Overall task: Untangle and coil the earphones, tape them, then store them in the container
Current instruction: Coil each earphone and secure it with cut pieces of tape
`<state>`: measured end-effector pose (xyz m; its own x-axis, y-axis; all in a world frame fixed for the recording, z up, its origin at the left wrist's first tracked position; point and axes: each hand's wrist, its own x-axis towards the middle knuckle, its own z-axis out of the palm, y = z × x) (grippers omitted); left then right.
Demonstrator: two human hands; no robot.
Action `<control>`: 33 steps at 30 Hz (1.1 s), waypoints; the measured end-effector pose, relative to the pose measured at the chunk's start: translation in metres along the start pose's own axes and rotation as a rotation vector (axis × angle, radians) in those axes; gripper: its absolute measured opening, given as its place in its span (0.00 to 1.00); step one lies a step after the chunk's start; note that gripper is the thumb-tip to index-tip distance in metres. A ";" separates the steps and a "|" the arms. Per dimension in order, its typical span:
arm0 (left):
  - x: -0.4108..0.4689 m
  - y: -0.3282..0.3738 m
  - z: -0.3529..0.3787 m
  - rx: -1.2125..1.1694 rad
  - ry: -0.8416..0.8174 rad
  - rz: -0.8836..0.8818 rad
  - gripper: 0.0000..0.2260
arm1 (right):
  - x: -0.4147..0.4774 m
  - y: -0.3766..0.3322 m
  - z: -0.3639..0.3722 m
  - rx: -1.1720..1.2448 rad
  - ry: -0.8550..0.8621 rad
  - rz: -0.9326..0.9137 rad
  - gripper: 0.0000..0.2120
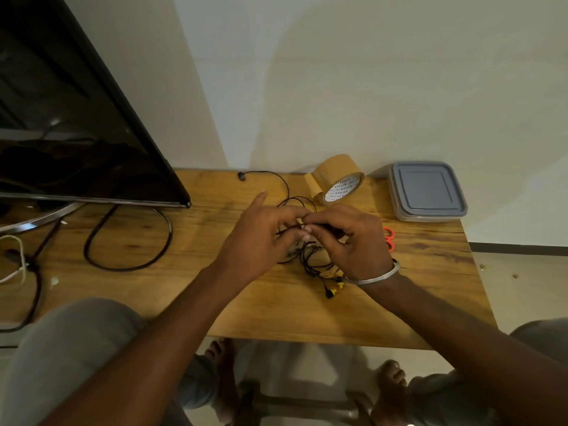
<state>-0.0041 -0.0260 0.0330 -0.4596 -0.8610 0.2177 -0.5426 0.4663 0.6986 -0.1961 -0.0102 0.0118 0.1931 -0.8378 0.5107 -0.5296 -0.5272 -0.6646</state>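
Forearms (172,327) reached over the near edge of the surface (399,309) to a spot just in front of the tape (338,179). There the left hand (261,232) pinched a strand of the earphones (313,259) with its forefinger pointing free. The right hand (353,241), fingers curled, pinched the same strand; the fingertips of both hands nearly met. Below them the cord lay in a loose knot, and one end (241,175) trailed away to the left of the tape.

Judged stage: untangling, early. No coil was formed, no tape was applied and nothing was stored.

The container (427,192) stood just right of the tape with its lid on; its contents could not be made out. Scissors (388,238) lay in front of it, partly hidden by the right hand.
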 end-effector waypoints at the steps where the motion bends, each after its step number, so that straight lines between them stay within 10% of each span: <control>1: 0.000 0.001 -0.001 -0.079 0.027 -0.032 0.12 | 0.001 -0.001 0.000 0.008 0.008 0.001 0.08; 21: 0.005 -0.003 -0.008 -0.180 0.313 -0.167 0.05 | 0.002 -0.003 -0.004 0.074 0.229 0.310 0.04; 33: 0.003 0.004 0.000 -0.220 0.248 -0.096 0.07 | -0.002 0.000 0.002 0.108 0.010 0.174 0.09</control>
<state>-0.0077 -0.0267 0.0366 -0.2138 -0.9346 0.2842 -0.3980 0.3490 0.8484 -0.1952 -0.0089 0.0100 0.0974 -0.9165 0.3879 -0.4624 -0.3868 -0.7979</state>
